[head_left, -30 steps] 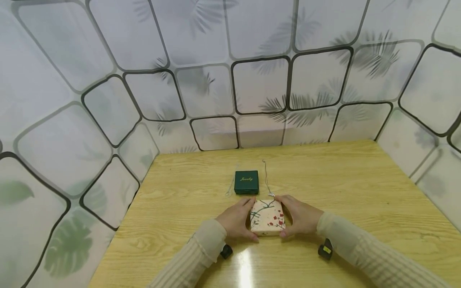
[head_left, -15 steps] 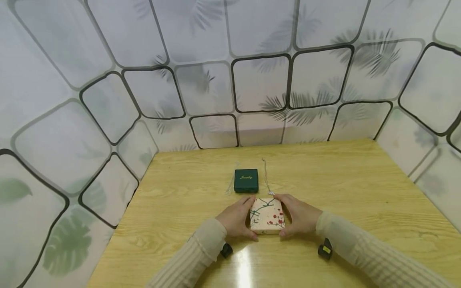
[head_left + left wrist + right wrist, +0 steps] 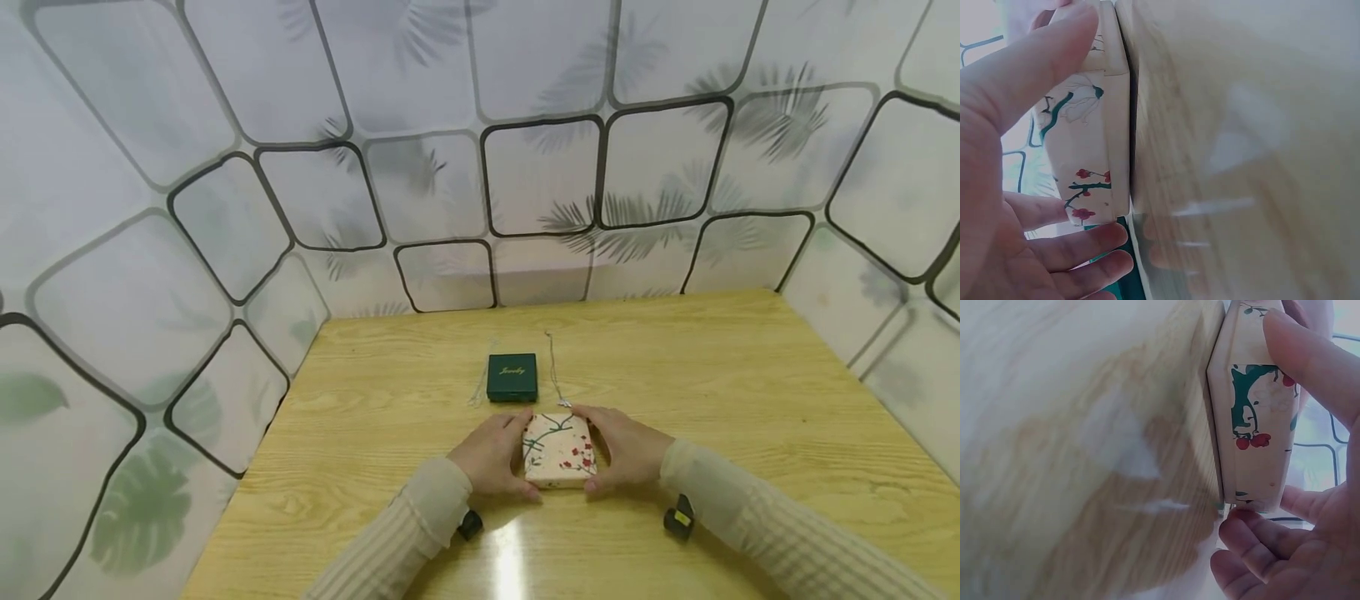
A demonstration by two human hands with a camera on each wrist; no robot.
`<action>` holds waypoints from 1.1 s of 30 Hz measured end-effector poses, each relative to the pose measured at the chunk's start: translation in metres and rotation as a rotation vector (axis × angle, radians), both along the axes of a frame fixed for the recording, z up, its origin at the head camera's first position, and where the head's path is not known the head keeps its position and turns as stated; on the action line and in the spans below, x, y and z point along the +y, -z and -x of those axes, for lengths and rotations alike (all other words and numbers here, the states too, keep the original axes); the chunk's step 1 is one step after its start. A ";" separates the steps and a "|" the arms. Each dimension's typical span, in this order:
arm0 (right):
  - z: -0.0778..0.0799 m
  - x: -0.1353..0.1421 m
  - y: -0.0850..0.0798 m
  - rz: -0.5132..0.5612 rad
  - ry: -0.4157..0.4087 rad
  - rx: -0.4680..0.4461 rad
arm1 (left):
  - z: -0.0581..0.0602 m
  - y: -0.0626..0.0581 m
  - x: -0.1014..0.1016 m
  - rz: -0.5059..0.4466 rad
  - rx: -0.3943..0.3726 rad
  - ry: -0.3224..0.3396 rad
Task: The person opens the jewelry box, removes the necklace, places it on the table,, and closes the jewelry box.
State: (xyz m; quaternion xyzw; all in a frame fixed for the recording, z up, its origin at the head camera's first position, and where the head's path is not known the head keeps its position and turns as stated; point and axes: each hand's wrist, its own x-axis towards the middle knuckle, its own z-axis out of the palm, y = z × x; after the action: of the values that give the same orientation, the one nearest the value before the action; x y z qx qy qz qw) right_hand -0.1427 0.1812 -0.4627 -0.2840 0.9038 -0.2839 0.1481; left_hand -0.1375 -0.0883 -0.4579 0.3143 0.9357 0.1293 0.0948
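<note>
A cream gift box (image 3: pixel 560 452) with painted branches and red blossoms lies flat on the table, its lid on. My left hand (image 3: pixel 491 454) grips its left side, thumb at the front corner and forefinger at the back. On the other side, my right hand (image 3: pixel 626 448) holds it the same way. In the left wrist view the thumb (image 3: pixel 1041 62) lies along the box's front. The right wrist view has the other thumb (image 3: pixel 1310 362) pressed on the front too. Just behind stands a small dark green jewelry box (image 3: pixel 512 377) with gold lettering, closed.
A thin silver necklace (image 3: pixel 554 371) with a pendant stretches right of the green box. Another fine pale chain (image 3: pixel 480 385) lies along that box's left side. The wood-grain table (image 3: pixel 712 367) meets patterned cloth walls (image 3: pixel 540 192) at the back and sides.
The cream box and both hands have shifted very slightly to the right. The green box and the necklaces stay where they were.
</note>
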 end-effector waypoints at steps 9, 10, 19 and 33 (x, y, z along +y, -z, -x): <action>0.000 0.018 -0.001 0.028 0.002 0.004 | -0.003 -0.003 0.010 -0.007 -0.033 -0.001; 0.000 0.020 -0.001 0.021 0.004 0.003 | -0.004 -0.004 0.012 -0.005 -0.031 0.001; 0.002 0.041 -0.005 0.009 0.009 0.006 | -0.004 -0.004 0.034 0.006 0.011 0.027; 0.007 0.069 -0.014 -0.045 0.039 0.001 | 0.006 -0.008 0.068 0.053 0.075 0.096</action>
State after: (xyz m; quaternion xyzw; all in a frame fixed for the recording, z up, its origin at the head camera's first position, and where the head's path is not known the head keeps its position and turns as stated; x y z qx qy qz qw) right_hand -0.1497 0.2501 -0.4484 -0.2630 0.9154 -0.2663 0.1483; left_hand -0.1436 -0.0200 -0.4496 0.3608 0.9255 0.0877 0.0741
